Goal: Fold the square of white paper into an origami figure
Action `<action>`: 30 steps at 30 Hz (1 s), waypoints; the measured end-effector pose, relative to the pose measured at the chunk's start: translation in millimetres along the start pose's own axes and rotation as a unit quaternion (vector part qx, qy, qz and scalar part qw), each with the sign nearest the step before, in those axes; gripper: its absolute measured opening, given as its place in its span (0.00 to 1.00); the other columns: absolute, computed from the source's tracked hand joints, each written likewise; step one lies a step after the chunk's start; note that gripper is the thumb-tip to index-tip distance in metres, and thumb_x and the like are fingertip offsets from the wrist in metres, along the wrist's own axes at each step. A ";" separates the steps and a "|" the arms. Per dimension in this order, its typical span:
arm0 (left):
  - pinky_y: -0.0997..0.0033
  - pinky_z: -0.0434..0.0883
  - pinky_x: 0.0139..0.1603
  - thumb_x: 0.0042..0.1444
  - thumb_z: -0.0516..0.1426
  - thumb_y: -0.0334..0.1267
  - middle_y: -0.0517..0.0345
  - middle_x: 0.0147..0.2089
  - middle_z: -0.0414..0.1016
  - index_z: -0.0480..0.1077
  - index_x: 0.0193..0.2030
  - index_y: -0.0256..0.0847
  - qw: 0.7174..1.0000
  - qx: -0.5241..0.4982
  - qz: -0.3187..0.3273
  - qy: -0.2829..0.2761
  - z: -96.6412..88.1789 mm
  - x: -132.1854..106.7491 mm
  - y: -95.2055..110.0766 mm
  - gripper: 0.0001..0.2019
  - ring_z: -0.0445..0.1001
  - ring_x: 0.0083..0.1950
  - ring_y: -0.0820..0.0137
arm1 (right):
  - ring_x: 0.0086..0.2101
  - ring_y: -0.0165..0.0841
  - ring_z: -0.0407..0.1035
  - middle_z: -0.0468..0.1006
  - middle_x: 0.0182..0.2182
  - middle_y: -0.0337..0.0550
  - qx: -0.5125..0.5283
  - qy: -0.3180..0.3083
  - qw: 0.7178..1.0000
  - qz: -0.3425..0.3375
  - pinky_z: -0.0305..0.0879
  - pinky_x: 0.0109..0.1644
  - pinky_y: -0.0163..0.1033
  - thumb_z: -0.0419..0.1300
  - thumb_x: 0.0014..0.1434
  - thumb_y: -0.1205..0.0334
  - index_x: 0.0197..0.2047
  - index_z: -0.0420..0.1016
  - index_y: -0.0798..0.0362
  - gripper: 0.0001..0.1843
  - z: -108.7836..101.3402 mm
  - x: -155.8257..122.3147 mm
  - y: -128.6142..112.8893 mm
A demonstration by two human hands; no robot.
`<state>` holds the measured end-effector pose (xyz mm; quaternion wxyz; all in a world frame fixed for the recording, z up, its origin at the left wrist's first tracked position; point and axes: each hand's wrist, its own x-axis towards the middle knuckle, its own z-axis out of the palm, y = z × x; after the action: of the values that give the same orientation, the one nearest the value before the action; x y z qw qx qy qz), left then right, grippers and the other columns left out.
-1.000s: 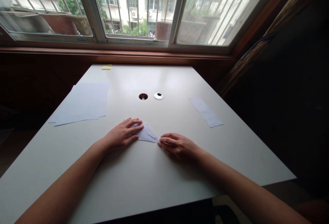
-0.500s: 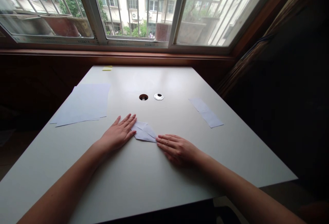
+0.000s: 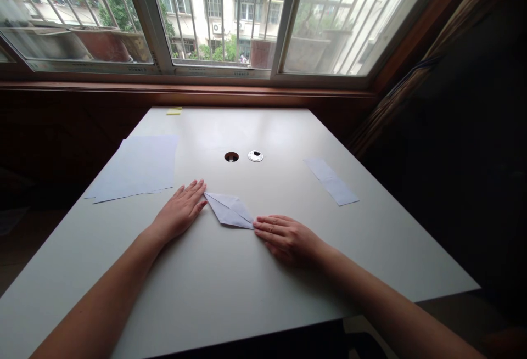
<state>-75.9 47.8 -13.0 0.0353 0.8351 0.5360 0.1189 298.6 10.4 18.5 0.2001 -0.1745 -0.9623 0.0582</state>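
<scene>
A folded white sheet of paper [image 3: 231, 211] lies flat on the white table [image 3: 230, 282], creased into a pointed kite-like shape with a diagonal seam. My left hand [image 3: 179, 208] rests palm down, fingers stretched, with its fingertips at the paper's upper left point. At the opposite, lower right point, the straight fingertips of my right hand [image 3: 290, 239] touch the paper. The right thumb is mostly hidden beneath that hand. Neither hand grips the paper.
Larger white sheets [image 3: 138, 164] lie overlapping on the left. A creased paper strip [image 3: 331, 180] is on the right. Near the back are a round table hole [image 3: 231, 157], its metal cover [image 3: 256, 156] and yellow sticky notes [image 3: 174, 111]. A barred window [image 3: 218, 18] stands beyond.
My left hand has slid left across the paper to its upper left point, uncovering that end. My right hand stays at the lower right point. The view has shifted slightly.
</scene>
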 end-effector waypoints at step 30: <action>0.64 0.76 0.46 0.69 0.51 0.38 0.52 0.48 0.77 0.75 0.54 0.50 0.974 -0.087 0.201 0.059 -15.7 11.5 19.9 0.13 0.73 0.47 0.66 | 0.51 0.39 0.71 0.76 0.54 0.51 0.154 0.066 0.979 0.117 0.73 0.55 0.48 0.66 0.60 0.58 0.60 0.72 0.44 0.25 2.6 0.7 39.7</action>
<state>-57.4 48.7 7.8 0.0516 0.9109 0.3463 0.2185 309.4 47.5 9.2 0.2792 -0.2569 -0.8995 0.2168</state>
